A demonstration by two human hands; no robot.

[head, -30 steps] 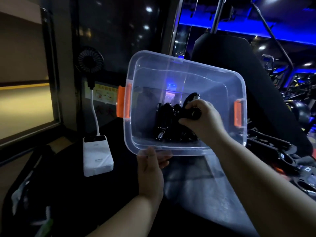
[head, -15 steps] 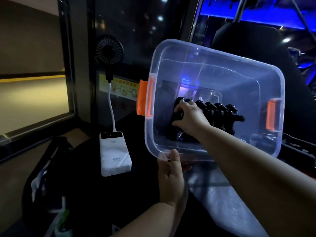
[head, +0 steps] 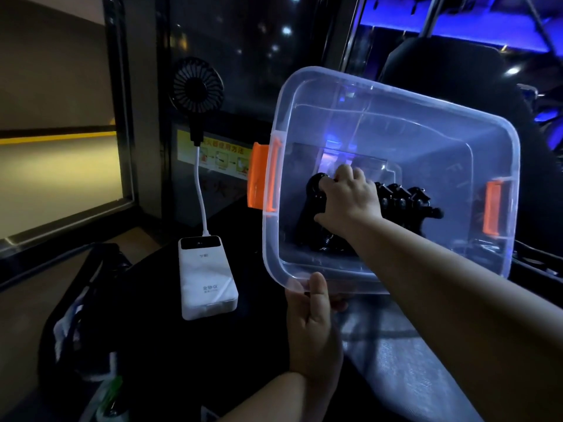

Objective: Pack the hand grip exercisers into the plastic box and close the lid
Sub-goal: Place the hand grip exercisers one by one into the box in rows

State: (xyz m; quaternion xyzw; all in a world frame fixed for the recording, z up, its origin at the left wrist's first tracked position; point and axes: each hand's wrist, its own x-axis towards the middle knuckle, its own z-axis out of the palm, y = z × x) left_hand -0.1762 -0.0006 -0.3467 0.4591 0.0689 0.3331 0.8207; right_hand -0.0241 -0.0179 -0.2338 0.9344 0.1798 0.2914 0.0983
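Note:
A clear plastic box [head: 426,95] with orange side latches [head: 263,178] is tilted up toward me, its open side facing the camera. My left hand [head: 313,327] grips its near rim, thumb over the edge. Several black hand grip exercisers [head: 405,199] lie in a row on the box bottom. My right hand [head: 347,199] reaches inside and rests on the leftmost black exerciser [head: 312,196], fingers curled over it. The lid is a clear sheet [head: 396,360] lying below the box on the dark surface.
A white power bank [head: 205,278] lies left of the box, with a white cable up to a small black fan [head: 198,83]. A dark bag [head: 79,315] sits at the lower left. A glass wall stands behind. Black gym gear fills the right edge.
My right hand has shifted left inside the box, from the middle of the pile to the leftmost exerciser. The exercisers now lie spread in a row. The box looks larger in the frame.

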